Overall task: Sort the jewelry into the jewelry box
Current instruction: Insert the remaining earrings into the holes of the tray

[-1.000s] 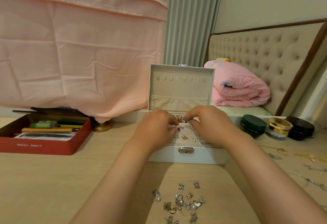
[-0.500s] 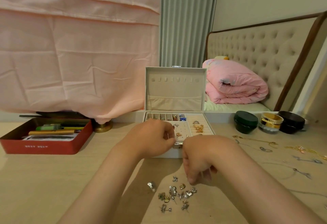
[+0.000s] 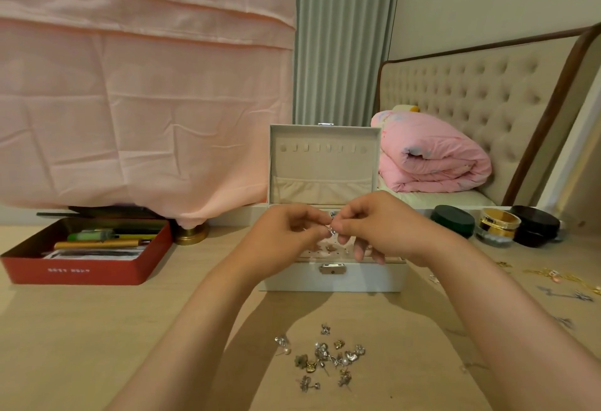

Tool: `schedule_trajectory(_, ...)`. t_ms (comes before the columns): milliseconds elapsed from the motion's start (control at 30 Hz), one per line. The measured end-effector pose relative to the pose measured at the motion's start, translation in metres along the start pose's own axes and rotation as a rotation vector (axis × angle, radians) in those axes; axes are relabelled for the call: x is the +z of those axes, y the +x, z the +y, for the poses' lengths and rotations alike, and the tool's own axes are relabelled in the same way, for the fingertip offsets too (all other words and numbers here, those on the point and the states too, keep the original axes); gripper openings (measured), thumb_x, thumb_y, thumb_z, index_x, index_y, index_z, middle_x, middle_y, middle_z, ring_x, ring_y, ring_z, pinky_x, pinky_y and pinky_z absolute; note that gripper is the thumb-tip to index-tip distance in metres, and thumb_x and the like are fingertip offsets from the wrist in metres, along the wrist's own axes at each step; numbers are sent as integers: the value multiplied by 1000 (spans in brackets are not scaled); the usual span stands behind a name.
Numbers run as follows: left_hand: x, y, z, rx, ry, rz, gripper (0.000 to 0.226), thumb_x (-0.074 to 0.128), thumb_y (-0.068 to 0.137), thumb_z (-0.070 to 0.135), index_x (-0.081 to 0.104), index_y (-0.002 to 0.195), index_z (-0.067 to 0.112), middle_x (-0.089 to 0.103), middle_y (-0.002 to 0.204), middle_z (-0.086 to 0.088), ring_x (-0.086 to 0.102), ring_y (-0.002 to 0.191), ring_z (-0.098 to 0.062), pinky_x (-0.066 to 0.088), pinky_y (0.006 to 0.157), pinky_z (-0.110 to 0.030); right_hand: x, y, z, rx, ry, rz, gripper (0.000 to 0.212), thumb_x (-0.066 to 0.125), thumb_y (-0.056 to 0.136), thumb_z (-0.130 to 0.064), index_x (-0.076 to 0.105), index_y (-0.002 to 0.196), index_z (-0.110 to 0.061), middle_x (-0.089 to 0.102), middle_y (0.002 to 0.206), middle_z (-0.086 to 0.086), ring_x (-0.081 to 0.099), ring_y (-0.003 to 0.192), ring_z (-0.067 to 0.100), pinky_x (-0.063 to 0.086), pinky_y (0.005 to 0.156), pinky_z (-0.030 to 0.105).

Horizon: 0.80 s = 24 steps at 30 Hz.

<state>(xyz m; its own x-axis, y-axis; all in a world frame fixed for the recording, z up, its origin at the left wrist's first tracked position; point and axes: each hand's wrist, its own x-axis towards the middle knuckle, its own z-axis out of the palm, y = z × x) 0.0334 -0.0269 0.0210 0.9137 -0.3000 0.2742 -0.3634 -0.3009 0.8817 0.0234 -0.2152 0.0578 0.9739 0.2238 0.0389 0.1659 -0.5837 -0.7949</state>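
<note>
Together: left hand [image 3: 286, 235], right hand [image 3: 381, 226], earring [image 3: 332, 231].

Home bedroom: tufted headboard [image 3: 471, 111], rolled pink quilt [image 3: 432, 157] on the bed [image 3: 455, 197], pleated grey-green curtain [image 3: 341, 37], cosmetic jars [image 3: 497, 227] along the wooden tabletop [image 3: 81, 329].

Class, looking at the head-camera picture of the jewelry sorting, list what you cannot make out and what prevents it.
Head view: the small silver piece pinched between left hand and right hand is too small to identify.
Head view: most of the jewelry box tray is hidden behind both hands.
Head view: the red tin lettering is too small to read.
Head view: the chains are cut off by the right edge.
</note>
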Motion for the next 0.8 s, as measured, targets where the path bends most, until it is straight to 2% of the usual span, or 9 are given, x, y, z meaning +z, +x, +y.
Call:
schedule_trajectory(133,0,-3,2,-32,-188,107,13,72,89,17,75,102,16,77,88,-3,69,70,-10,48,54,-20,9,4,-1,-42,205,79,8,67,96,-12,73,96,-7,71,80,4,61,52,16,40,37,23)
schedule_trajectory(233,1,-3,5,-69,-311,190,11,75,86,19,73,96,13,75,78,6,63,62,-6,44,51,-21,14,7,-5,-63,359,181,9,73,90,-7,70,99,-6,71,77,8,60,48,16,43,36,24)
schedule_trajectory(300,1,-1,7,-75,-346,220,10,74,87,21,73,94,14,72,74,7,59,59,-4,43,51,-22,15,6,-7,-108,402,191,11,72,91,-5,71,102,-5,72,81,12,63,50,17,48,39,26)
schedule_trajectory(367,0,-1,8,-80,-346,235,7,74,87,23,73,91,17,73,75,7,58,59,-4,43,50,-21,16,5,-8,-162,406,153,14,70,92,-3,74,105,-5,73,81,12,65,55,19,51,42,27)
schedule_trajectory(500,-3,-1,8,-101,-342,210,6,69,91,21,75,93,20,74,77,9,58,58,-1,44,50,-20,16,6,-4,-191,373,164,17,71,90,0,76,104,-6,74,73,2,64,57,17,53,45,27)
schedule_trajectory(633,-5,1,6,-144,-362,153,10,66,94,19,74,96,24,75,83,10,60,62,-1,44,57,-22,16,8,-2,-181,399,176,17,71,89,1,76,104,-5,75,75,3,63,56,16,53,45,26)
schedule_trajectory(800,-3,2,6,-157,-391,160,9,68,93,20,74,99,22,75,83,8,60,63,-3,44,56,-22,17,9,-2,-219,370,211,20,71,87,5,75,106,-4,71,79,6,65,55,17,53,43,28)
